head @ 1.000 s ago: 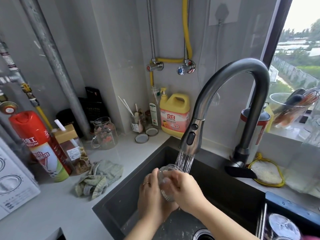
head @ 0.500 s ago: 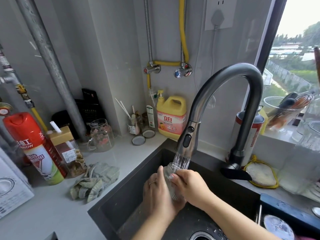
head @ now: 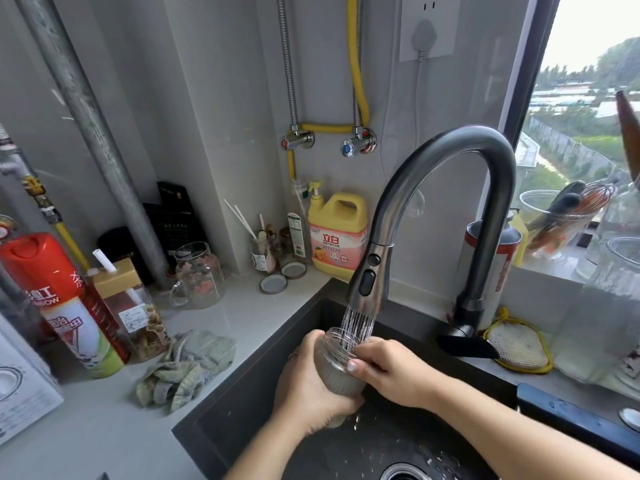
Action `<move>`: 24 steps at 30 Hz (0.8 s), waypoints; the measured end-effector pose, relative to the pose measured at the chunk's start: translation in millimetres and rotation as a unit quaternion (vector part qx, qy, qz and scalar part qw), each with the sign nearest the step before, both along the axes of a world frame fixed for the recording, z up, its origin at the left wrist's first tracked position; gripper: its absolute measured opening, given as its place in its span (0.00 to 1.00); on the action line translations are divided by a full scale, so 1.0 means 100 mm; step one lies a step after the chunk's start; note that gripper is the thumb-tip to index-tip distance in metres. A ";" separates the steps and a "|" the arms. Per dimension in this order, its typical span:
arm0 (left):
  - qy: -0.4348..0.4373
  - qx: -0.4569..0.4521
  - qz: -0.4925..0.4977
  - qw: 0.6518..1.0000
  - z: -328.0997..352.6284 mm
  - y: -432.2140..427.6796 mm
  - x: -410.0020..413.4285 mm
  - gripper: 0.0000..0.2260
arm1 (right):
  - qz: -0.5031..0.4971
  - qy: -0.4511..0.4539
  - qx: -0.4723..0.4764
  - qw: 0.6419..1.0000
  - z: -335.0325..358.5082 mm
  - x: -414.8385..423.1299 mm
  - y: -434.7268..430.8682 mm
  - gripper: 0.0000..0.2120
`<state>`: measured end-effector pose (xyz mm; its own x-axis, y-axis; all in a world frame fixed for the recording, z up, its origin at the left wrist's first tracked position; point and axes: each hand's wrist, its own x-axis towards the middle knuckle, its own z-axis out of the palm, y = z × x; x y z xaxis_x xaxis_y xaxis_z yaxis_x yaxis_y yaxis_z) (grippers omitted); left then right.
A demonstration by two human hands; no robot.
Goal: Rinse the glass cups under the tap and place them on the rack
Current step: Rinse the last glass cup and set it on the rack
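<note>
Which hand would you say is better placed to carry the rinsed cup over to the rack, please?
Probably the right hand: it already grips the glass cup at its rim and is nearer the sink's right end, where a rack-like edge shows.

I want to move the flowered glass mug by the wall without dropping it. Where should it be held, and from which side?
Grip the flowered glass mug by its handle, which sticks out at its lower left toward the spray can. Come from the front left, over the open counter. It stands upright, and a pipe blocks the back.
</note>
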<state>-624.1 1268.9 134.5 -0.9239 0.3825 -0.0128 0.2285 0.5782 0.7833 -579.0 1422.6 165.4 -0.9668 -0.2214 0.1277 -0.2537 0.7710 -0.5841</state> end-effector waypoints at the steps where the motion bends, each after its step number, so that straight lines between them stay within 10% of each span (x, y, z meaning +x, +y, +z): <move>1: 0.006 -0.019 0.007 1.000 0.00 0.02 -0.01 0.31 | -0.032 -0.014 -0.037 0.999 -0.01 0.02 -0.05 0.11; 8: 0.068 -0.125 0.035 0.989 -0.03 0.04 -0.01 0.39 | -0.126 -0.033 -0.185 0.974 -0.11 0.07 -0.31 0.06; 14: -0.079 0.018 -0.072 0.994 -0.06 -0.05 0.00 0.31 | 0.007 -0.042 0.062 0.997 -0.08 0.07 0.04 0.20; 20: -0.002 -0.037 -0.001 0.999 -0.04 0.04 0.04 0.29 | -0.112 -0.077 -0.166 0.977 -0.08 0.06 -0.18 0.16; 24: -0.022 0.093 0.060 0.994 -0.19 0.01 0.11 0.44 | -0.255 -0.102 -0.387 0.880 -0.08 0.03 -0.19 0.17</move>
<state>-612.8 1269.7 115.3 -0.9628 0.2699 0.0075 0.1310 0.4428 0.8870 -576.4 1403.9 157.4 -0.9355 0.3252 -0.1383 0.1812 0.1053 -0.9778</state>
